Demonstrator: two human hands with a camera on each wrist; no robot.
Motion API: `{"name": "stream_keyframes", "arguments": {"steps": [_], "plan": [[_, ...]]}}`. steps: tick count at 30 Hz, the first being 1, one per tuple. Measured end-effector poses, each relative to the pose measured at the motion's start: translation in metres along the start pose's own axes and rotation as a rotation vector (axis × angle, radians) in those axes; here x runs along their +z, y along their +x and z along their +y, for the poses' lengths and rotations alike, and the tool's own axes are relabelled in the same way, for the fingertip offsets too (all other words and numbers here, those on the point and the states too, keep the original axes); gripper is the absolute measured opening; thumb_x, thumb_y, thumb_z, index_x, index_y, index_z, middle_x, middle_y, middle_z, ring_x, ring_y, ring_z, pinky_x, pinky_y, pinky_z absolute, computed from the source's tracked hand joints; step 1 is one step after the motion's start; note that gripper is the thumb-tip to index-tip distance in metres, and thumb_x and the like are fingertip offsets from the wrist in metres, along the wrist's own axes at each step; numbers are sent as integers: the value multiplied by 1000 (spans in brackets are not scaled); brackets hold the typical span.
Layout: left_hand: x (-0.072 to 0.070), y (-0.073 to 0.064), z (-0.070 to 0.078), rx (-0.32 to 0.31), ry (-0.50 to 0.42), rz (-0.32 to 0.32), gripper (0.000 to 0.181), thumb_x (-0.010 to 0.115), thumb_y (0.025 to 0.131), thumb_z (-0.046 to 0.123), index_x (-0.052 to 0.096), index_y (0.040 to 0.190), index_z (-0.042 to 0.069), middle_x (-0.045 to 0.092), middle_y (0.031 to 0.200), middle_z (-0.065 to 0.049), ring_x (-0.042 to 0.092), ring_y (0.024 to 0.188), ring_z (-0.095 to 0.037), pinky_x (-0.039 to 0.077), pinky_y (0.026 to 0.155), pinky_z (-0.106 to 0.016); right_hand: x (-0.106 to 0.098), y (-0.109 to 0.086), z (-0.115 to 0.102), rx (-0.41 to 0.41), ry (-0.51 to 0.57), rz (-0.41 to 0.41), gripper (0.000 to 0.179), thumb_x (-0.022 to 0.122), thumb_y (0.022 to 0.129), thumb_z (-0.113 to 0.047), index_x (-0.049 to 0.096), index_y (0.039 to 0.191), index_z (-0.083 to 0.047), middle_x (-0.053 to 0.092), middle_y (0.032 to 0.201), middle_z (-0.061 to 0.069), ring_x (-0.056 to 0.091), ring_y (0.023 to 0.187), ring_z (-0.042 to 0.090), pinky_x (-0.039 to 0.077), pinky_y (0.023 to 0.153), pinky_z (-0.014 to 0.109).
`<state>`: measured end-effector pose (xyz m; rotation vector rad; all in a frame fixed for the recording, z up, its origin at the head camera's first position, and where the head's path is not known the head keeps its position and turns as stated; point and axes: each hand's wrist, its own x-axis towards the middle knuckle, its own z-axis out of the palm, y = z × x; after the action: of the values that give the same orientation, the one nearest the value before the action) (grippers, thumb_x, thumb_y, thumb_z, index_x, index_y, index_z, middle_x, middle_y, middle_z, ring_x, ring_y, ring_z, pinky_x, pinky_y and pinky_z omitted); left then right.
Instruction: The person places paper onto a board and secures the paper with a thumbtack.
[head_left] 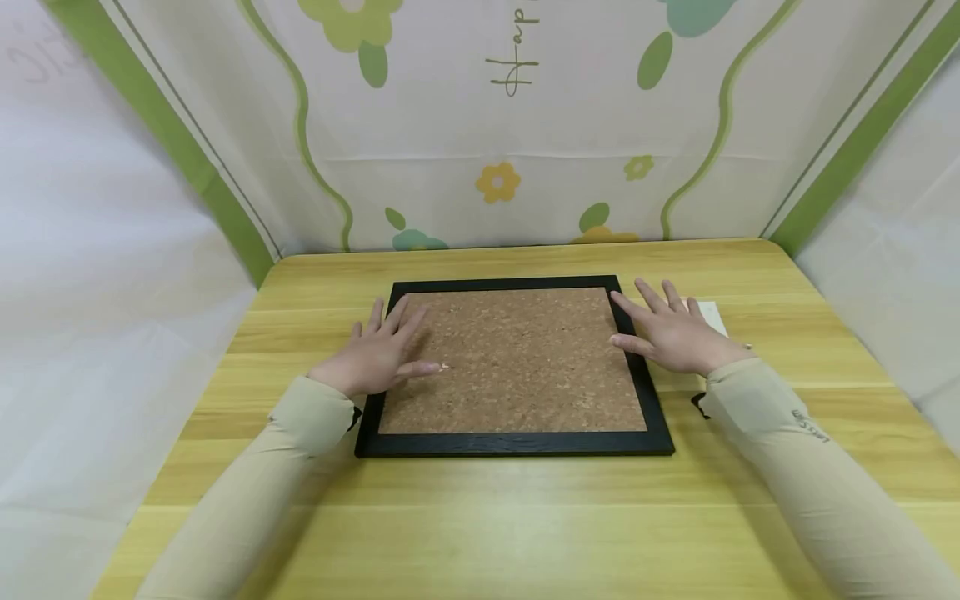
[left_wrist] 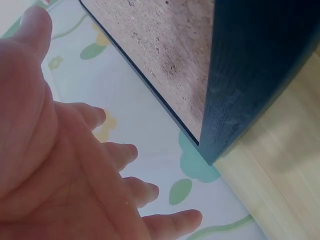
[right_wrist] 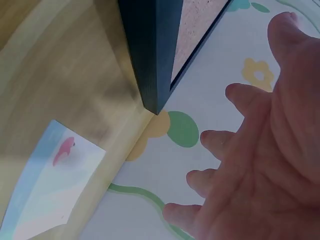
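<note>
A cork board (head_left: 517, 358) in a black frame (head_left: 517, 444) lies flat on the wooden table. Over its left side is my left hand (head_left: 375, 354), fingers spread and fairly straight, holding nothing. My right hand (head_left: 678, 333) is spread the same way at the right edge of the frame, also without anything in it. Both wrist views show the palms with a gap between them and the board. Partly covered by the right hand in the head view is a pale card (right_wrist: 60, 185), which bears a small pink figure.
A light wooden table (head_left: 495, 525) carries the board. White cloth printed with flowers (head_left: 498, 182) hangs behind it, with more white cloth at both sides. A tiny pale speck (head_left: 445, 367) shows on the cork near the left thumb.
</note>
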<state>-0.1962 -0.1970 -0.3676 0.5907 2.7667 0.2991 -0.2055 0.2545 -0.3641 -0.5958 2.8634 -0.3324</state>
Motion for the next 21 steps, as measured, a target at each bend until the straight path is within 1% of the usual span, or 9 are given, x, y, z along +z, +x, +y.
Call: {"name": "stream_keyframes", "arguments": {"steps": [3,5,8,11,14,16,18,19,21], "plan": [[0,-1,-4,-4,-5,14,95,46,92,71,-4,160,27,-19,163,-10,-23,143,-43,5,105,-75,-3,1,2,13,-2,1,81,40,98,-64,19,160,-17,0,163,24,-10,142,56,2,102,78],[0,-1,-7,-24,10,35,95,45,93,71,-2,161,25,-13,164,-13,-18,144,-45,8,105,-74,-5,1,4,26,-3,6,80,40,99,-64,19,160,-17,1,163,24,-9,142,56,2,102,77],[-1,-3,-13,-67,55,71,93,46,95,66,3,161,16,0,164,-21,-5,144,-53,16,104,-74,-11,0,11,41,-1,12,79,42,99,-62,18,160,-17,3,162,26,-9,141,58,2,102,78],[-5,-7,-18,-118,43,91,88,50,98,57,11,159,6,11,161,-26,8,141,-57,22,105,-70,-18,-4,21,57,-8,16,81,46,99,-60,18,160,-15,5,161,29,-7,139,61,4,100,79],[-9,-9,-21,-151,4,102,84,51,100,52,18,157,-2,23,156,-32,20,139,-56,24,108,-65,-25,-7,33,77,-17,20,81,51,98,-57,21,159,-12,8,159,31,-4,137,65,5,99,80],[-11,-12,-23,-172,-23,110,80,51,102,48,22,155,-5,33,150,-34,30,136,-53,30,106,-63,-28,-10,41,87,-35,26,80,53,98,-55,24,158,-10,11,158,32,0,136,66,9,98,80],[-11,-14,-25,-182,-66,112,76,51,102,45,26,153,-7,45,142,-33,45,128,-48,39,101,-60,-32,-12,49,95,-44,34,78,54,99,-52,27,156,-6,16,156,34,8,136,66,14,99,79],[-12,-15,-26,-190,-89,106,74,51,103,43,28,152,-7,51,136,-33,52,121,-46,43,96,-58,-34,-13,53,99,-48,37,77,54,99,-51,30,154,-3,20,154,36,14,135,65,18,99,77],[-12,-17,-28,-202,-126,96,69,51,103,39,33,149,-9,56,132,-30,58,115,-43,46,92,-55,-37,-15,60,114,-43,39,74,52,100,-50,35,151,1,31,149,37,29,131,61,27,98,74]]}}
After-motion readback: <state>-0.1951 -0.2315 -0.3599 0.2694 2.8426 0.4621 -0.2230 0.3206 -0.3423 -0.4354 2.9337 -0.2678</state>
